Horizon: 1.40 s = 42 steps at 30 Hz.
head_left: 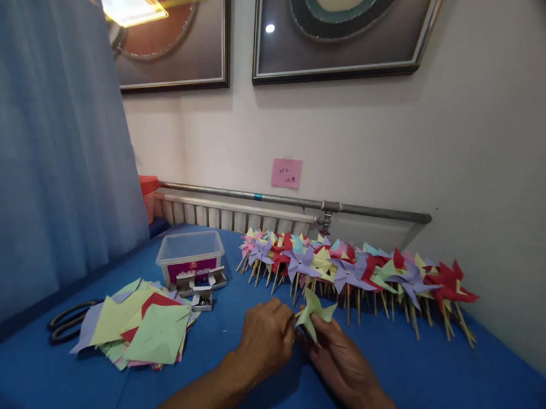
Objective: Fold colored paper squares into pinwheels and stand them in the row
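Observation:
A pale green paper pinwheel [315, 313] is pinched by my right hand [345, 363], with the thumb on its front near the middle. My left hand [268, 332] is closed in a fist just left of the pinwheel. Between that fist and the pinwheel a short tan piece shows, which looks like its wooden stick; the rest is hidden by the fingers. Both hands are above the blue-covered table [210, 381]. Behind them lie many finished pinwheels [348, 271] in purple, red, yellow, green and pink, on wooden sticks.
On the left, a pile of cut paper squares [158, 332] lies beside black-handled scissors [70, 322]. Several small open boxes [201, 298] sit before a clear plastic tub [190, 253]. A blue curtain [51, 138] borders the left; a metal pipe [286, 202] and radiator run along the wall.

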{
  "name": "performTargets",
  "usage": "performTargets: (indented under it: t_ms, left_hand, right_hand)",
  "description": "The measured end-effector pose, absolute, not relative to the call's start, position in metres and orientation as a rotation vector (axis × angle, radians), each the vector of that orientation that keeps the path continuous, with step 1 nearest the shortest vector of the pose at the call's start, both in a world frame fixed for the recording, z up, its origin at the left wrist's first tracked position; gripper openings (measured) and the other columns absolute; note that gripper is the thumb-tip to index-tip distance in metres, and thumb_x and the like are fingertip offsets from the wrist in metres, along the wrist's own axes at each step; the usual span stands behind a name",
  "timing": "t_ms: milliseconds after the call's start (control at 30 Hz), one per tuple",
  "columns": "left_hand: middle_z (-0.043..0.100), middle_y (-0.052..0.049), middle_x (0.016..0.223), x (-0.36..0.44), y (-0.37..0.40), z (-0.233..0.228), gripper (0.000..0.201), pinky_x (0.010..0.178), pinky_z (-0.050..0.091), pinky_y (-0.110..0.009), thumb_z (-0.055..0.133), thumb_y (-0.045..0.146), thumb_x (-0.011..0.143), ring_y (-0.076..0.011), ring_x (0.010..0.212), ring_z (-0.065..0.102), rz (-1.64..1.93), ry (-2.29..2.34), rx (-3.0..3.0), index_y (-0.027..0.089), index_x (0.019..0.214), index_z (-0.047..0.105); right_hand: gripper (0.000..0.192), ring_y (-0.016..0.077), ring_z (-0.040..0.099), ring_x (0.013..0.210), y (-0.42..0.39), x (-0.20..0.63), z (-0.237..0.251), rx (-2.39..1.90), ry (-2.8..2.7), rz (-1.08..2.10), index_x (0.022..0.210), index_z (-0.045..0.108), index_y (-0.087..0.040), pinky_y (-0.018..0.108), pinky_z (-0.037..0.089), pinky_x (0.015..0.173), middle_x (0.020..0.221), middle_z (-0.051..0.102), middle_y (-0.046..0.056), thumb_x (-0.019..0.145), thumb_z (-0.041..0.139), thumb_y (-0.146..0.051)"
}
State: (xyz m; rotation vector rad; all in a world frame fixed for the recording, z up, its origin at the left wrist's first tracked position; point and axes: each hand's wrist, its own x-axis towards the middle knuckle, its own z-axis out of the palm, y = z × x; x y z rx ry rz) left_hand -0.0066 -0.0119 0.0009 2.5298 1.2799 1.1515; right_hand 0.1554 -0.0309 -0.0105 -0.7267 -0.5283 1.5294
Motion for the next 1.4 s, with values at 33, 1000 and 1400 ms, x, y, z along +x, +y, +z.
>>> performTargets:
  t_ms: [33,1000,1400]
  left_hand:
    - [0.068,-0.005,0.082,-0.0059,-0.0124,0.0004,0.018,0.066,0.036,-0.029,0.052,0.019,0.091,-0.0178,0.073,0.061,1.124,1.285,2.514,0.02,0.085,0.069]
    - [0.069,-0.001,0.075,-0.0002,-0.016,0.0023,0.019,0.065,0.032,-0.026,0.053,0.016,0.085,-0.0138,0.07,0.06,1.071,1.322,2.199,0.019,0.076,0.069]
    - [0.069,-0.002,0.075,0.0012,-0.0186,0.0052,0.018,0.064,0.03,-0.027,0.053,0.018,0.086,-0.0148,0.07,0.059,1.009,1.418,2.203,0.019,0.076,0.068]
  right_hand:
    - [0.049,0.0233,0.072,0.093,-0.0303,0.1551,-0.0115,-0.735,-0.528,1.517,0.103,0.073,-0.025,0.034,0.06,0.077,0.093,0.078,0.0,0.06,0.096,-0.023]
    - [0.037,0.0222,0.071,0.085,-0.0271,0.1503,-0.0147,-0.826,-0.64,1.378,0.087,0.074,-0.021,0.032,0.057,0.072,0.089,0.077,0.002,0.059,0.095,-0.032]
    - [0.039,0.0222,0.07,0.079,-0.0305,0.1462,-0.0088,-0.817,-0.669,1.346,0.084,0.075,-0.02,0.034,0.055,0.076,0.079,0.076,0.002,0.056,0.097,-0.036]
